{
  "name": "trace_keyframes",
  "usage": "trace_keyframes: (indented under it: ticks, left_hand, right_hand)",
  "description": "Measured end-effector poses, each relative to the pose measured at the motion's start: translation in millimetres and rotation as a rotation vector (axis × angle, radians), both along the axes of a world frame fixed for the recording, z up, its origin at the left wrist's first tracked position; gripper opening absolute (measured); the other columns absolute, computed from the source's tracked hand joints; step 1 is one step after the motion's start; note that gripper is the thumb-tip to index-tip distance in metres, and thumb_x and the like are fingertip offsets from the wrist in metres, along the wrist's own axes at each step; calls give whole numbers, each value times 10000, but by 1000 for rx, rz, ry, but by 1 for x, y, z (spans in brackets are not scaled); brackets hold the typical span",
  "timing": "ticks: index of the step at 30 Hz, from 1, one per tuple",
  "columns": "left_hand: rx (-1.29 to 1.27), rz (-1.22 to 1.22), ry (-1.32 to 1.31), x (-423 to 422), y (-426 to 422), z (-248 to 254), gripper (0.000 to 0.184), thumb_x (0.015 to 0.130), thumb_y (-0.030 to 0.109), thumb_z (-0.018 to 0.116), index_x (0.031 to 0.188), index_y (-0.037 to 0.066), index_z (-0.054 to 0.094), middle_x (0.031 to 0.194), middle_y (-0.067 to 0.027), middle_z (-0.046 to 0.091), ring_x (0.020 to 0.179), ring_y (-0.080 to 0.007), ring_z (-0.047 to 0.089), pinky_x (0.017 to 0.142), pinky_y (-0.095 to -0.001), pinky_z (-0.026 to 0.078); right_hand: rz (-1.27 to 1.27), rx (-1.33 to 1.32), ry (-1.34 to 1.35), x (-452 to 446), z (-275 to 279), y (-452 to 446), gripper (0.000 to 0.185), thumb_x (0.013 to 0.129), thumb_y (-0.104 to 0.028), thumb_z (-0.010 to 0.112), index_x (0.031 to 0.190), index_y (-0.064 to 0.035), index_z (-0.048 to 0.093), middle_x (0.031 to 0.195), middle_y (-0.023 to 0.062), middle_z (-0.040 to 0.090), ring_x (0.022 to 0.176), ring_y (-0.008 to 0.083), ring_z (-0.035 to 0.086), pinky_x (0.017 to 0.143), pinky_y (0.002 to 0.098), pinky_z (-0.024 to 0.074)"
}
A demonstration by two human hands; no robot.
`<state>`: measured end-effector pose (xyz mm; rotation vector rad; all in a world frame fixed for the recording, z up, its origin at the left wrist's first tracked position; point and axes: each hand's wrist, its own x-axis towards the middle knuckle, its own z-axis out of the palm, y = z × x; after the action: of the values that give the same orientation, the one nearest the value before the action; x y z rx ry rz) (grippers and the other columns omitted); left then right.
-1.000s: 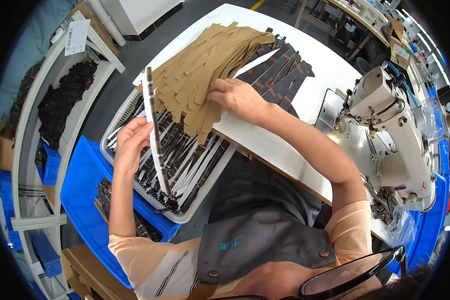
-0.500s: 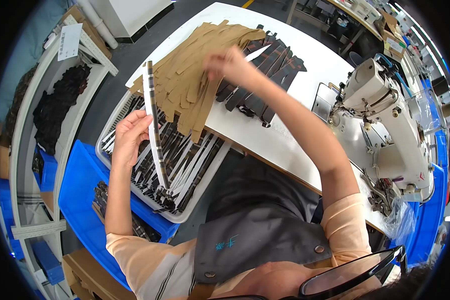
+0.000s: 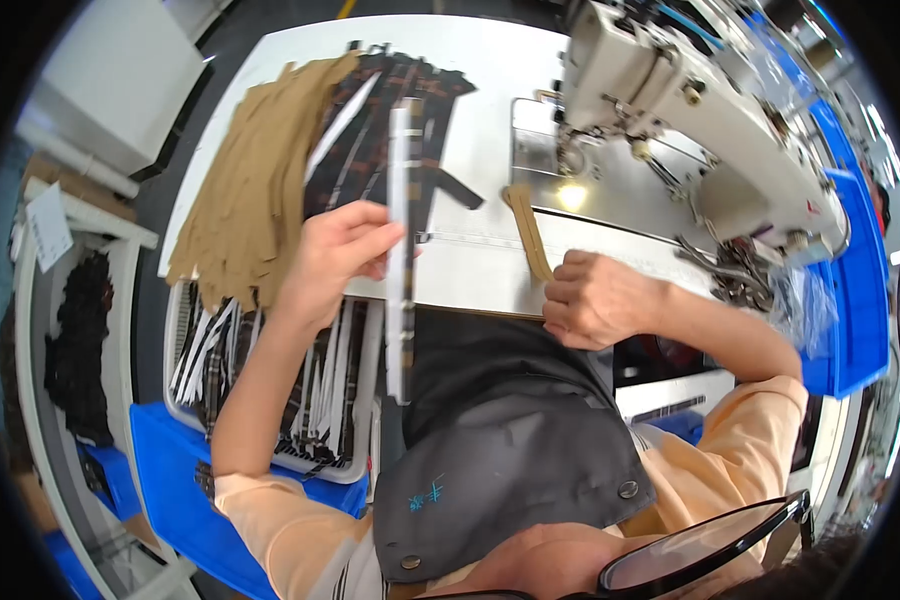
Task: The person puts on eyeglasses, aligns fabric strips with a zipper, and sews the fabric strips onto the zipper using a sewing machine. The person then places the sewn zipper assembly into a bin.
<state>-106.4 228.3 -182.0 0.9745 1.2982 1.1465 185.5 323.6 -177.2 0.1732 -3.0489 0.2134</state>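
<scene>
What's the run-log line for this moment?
Left hand: holding plaid strip | right hand: curled by tan strip, grip unclear | sewing machine: light on

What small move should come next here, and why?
Probably bring the left hand, with its plaid-and-white strip, toward the tan strip: that one lies by the lit sewing machine, the right hand at its near end, while the plaid-and-white strip is held up, apart from it.

Plaid strip (image 3: pixel 399 300): long, white along one side, dark checks along other; pinched near mid-length in left hand (image 3: pixel 342 248). Tan strip (image 3: pixel 527 230): slightly curved, on white tabletop (image 3: pixel 485 130), near end beside right hand (image 3: pixel 602 300).
</scene>
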Motion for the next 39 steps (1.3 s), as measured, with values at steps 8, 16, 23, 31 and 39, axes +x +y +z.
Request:
trace_keyframes:
  ticks: [8,16,23,31,39]
  left_hand:
    - [4,11,121,61,102,-54,462,854,138,656,1244,-66,515,795,-38,660,635,-74,567,579,-222,471]
    - [500,-75,1141,81,87,-51,427,829,211,648,1230,87,568,1215,-58,579,945,-256,593,777,-382,483]
    - [421,-404,1390,135,96,-68,627,892,378,553,1418,104,346,1473,-69,342,1363,-250,299,1071,-571,201]
    - [334,-432,1465,127,119,-55,636,899,337,558,1441,120,306,1489,-50,318,1383,-225,266,1107,-564,97]
    - [940,-480,1325,207,79,-2,441,846,222,647,1247,68,546,1260,-101,558,1188,-275,503,938,-503,365]
  right_hand:
    - [-210,-160,185,32,-41,-21,285,800,-254,622,622,-67,504,607,56,498,599,242,526,640,338,413]
    - [-37,-305,298,14,-59,-15,308,806,-246,625,595,-72,482,581,59,465,579,231,516,624,339,393]
    - [-108,-459,456,29,-59,-15,233,816,-273,610,749,-54,561,787,83,560,641,261,556,621,373,414]
    - [-1217,216,414,199,-35,10,245,693,-29,639,937,-47,648,977,95,619,749,306,610,652,390,508]
    - [-1008,-145,404,165,-28,-9,284,673,4,570,955,-36,561,779,105,572,644,296,596,553,393,483]
